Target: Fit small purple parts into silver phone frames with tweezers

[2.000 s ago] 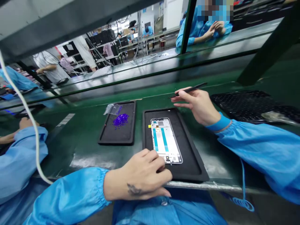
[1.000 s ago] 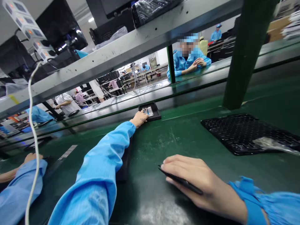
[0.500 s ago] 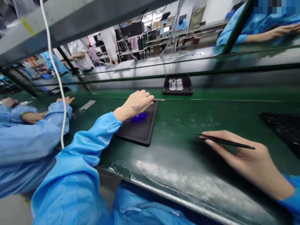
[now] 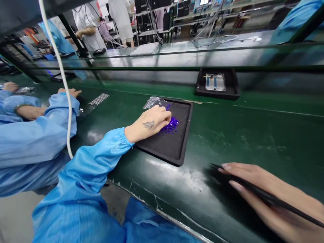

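Note:
My left hand (image 4: 152, 123) is over a shallow black tray (image 4: 174, 148), its fingers curled into a pinch at a heap of tiny purple pieces (image 4: 173, 125). Its fingertips are hidden, so whatever they grip cannot be made out. Behind the hand, a clear plastic bag (image 4: 154, 101) lies on the tray's back edge. To the right, my right hand (image 4: 268, 192) holds black tweezers (image 4: 249, 185) low over the green bench; the hand is smeared by motion. The tweezer tips point left with nothing visible between them.
A smaller black tray (image 4: 234, 92) holding a silver metal frame (image 4: 215, 82) stands at the back of the bench. A co-worker's sleeved arm (image 4: 50, 114) works at the left, by a strip of small labels (image 4: 99, 99). A white cable (image 4: 57, 57) hangs in front.
My left hand has come from the tray's back edge to the purple pieces, uncovering the plastic bag. The right hand with the tweezers has moved nearer to me. The view has shifted.

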`<state>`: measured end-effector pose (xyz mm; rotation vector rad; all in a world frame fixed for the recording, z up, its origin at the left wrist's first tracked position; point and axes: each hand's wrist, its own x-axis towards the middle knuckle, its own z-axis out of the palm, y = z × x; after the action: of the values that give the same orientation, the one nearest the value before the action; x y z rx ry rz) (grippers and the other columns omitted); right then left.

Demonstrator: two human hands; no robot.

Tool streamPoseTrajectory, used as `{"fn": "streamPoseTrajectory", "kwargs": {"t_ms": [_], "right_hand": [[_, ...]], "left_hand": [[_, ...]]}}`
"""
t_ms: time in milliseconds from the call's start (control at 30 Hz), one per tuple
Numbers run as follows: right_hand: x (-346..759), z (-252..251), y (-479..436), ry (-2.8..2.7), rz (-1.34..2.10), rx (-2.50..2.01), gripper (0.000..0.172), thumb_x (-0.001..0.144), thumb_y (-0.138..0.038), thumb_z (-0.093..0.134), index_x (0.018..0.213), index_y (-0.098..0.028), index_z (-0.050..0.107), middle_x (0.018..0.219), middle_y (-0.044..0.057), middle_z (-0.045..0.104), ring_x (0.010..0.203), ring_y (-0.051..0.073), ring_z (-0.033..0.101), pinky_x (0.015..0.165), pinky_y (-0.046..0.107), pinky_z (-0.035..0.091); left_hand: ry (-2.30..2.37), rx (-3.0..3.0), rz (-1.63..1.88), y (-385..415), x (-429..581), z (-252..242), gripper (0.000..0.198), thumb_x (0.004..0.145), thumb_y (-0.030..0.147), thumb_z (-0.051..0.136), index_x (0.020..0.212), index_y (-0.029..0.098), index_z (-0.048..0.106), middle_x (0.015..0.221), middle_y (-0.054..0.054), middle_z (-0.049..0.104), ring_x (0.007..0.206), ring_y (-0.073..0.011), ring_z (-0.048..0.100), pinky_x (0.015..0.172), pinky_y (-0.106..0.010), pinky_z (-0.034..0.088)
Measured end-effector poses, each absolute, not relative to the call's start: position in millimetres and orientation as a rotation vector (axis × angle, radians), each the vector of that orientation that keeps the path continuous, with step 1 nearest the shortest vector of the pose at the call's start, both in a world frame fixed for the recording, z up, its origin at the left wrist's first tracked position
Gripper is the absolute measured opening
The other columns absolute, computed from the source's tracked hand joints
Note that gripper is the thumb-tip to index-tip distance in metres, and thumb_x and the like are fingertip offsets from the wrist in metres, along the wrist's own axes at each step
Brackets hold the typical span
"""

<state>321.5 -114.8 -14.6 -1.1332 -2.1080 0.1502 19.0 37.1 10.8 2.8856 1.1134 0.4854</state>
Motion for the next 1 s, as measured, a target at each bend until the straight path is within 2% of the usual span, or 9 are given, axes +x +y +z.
{"fn": "streamPoseTrajectory", "kwargs": {"t_ms": [100, 233, 767, 900, 1000], "right_hand": [[324, -17, -112, -2.147, 0.058, -1.062, 0.021, 0.095, -0.034, 0.06, 0.113, -0.034, 0.07, 0.102, -0.002, 0.078, 0.081, 0.019, 0.077, 0.08, 0.023, 0.064], [323, -19, -111, -2.158, 0.017, -1.025, 0.02, 0.098, -0.038, 0.058, 0.109, -0.029, 0.072, 0.102, -0.002, 0.078, 0.083, 0.014, 0.076, 0.089, 0.015, 0.057], [328, -24, -112, -2.172, 0.032, -1.027, 0.021, 0.098, -0.039, 0.058, 0.112, -0.03, 0.072, 0.106, -0.003, 0.077, 0.087, 0.014, 0.075, 0.092, 0.016, 0.056], [327, -23, -111, -2.159, 0.048, -1.047, 0.02, 0.098, -0.039, 0.058, 0.11, -0.031, 0.073, 0.105, -0.003, 0.078, 0.085, 0.014, 0.076, 0.087, 0.017, 0.059], [324, -22, -112, -2.084, 0.08, -1.158, 0.025, 0.094, -0.052, 0.059, 0.1, -0.036, 0.077, 0.098, -0.005, 0.079, 0.08, 0.016, 0.077, 0.08, 0.019, 0.062]], "left_hand": [[1.05, 2.864, 0.484, 36, 20, 9, 0.011, 0.101, 0.021, 0.052, 0.095, 0.018, 0.06, 0.094, -0.004, 0.062, 0.09, -0.0186, 0.054, 0.084, -0.031, 0.043], [1.027, 2.892, 0.456, 35, 21, 7, 0.012, 0.102, 0.022, 0.049, 0.096, 0.019, 0.059, 0.097, -0.003, 0.063, 0.09, -0.0188, 0.052, 0.084, -0.031, 0.043], [1.014, 2.918, 0.364, 26, 27, 2, 0.012, 0.102, 0.02, 0.047, 0.099, 0.018, 0.058, 0.097, -0.004, 0.061, 0.091, -0.0189, 0.052, 0.085, -0.032, 0.043], [1.005, 2.92, 0.372, 24, 29, 1, 0.008, 0.101, 0.018, 0.05, 0.098, 0.018, 0.058, 0.097, -0.004, 0.061, 0.09, -0.0191, 0.052, 0.085, -0.032, 0.044], [1.007, 2.922, 0.378, 24, 30, 1, 0.008, 0.101, 0.019, 0.051, 0.097, 0.018, 0.058, 0.097, -0.004, 0.061, 0.09, -0.0194, 0.052, 0.085, -0.032, 0.045]]}}
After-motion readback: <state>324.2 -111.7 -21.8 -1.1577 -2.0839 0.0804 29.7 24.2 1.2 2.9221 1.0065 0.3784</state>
